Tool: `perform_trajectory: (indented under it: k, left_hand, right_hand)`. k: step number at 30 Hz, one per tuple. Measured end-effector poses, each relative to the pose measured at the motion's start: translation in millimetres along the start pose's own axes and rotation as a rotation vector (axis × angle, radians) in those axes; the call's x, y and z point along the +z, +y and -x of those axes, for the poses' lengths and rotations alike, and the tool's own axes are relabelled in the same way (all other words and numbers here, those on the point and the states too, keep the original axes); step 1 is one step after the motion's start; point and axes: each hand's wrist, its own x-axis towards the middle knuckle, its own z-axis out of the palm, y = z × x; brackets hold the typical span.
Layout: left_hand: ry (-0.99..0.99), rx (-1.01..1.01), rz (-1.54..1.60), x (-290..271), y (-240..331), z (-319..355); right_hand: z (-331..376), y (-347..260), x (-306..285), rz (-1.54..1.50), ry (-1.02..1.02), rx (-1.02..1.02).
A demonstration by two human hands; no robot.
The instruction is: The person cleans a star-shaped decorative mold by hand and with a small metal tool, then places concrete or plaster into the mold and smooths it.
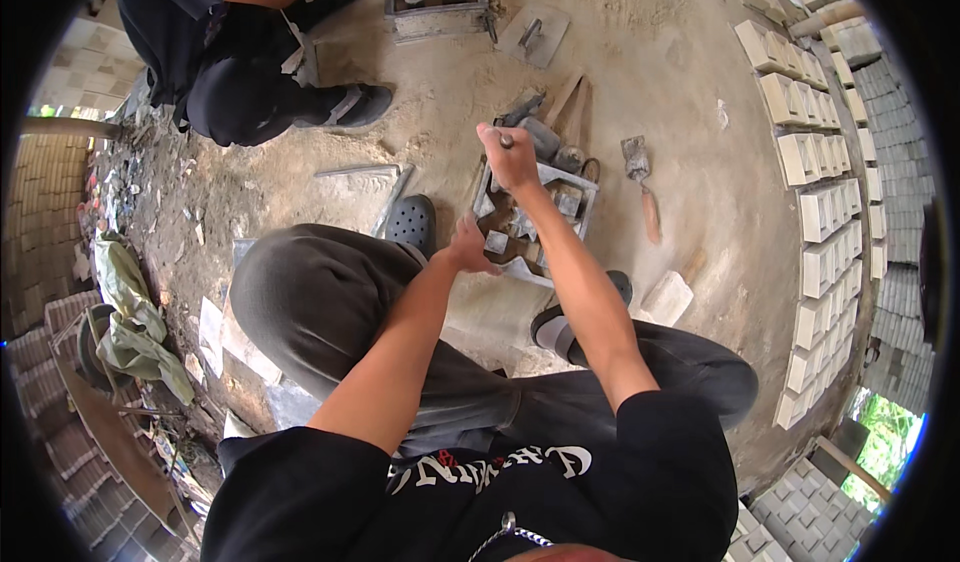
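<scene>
Between my feet is a rectangular grey mould frame [581,188] with several blocky pieces inside. My left hand [467,249] rests against the frame's near left side, its fingers apart. Above the far left part of the frame, my right hand [511,165] is closed in a fist around a tool handle [506,142]. Only the round, dark end of that handle shows at the top of the fist. The rest of the tool is hidden by the hand. Just past the frame lie a grey block-like tool [541,139] and a wooden-handled tool [569,159].
A trowel [637,164] lies to the right. Farther off are another mould box [440,22] and a flat float [534,35]. Someone in dark clothes [240,92] crouches at the far left. Pale moulded blocks [800,157] line the right side. Metal strips [392,200] lie left of my foot.
</scene>
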Motion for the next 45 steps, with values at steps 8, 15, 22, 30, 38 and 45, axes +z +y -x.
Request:
perform_trajectory:
  k: [8,15,22,30,38,45]
  left_hand:
    - [-0.024,-0.040,0.029,-8,6,5]
    - [0.010,-0.010,0.037,0,-1,4]
    - [-0.032,-0.079,0.018,-5,7,3]
    - [-0.086,-0.224,-0.078,-9,22,5]
    - [-0.012,-0.147,-0.018,-3,11,4]
    - [-0.034,-0.161,-0.024,1,9,1]
  right_hand:
    - [7,-3,8,0.155,-0.004,-0.046]
    - [14,-41,-34,-0.217,-0.108,-0.135]
    - [34,-17,-42,-0.241,-0.111,-0.153]
    - [39,7,-46,-0.090,-0.169,-0.134]
    - [33,4,-40,-0.191,-0.112,0.019]
    - [34,0,-40,-0.061,-0.214,-0.129]
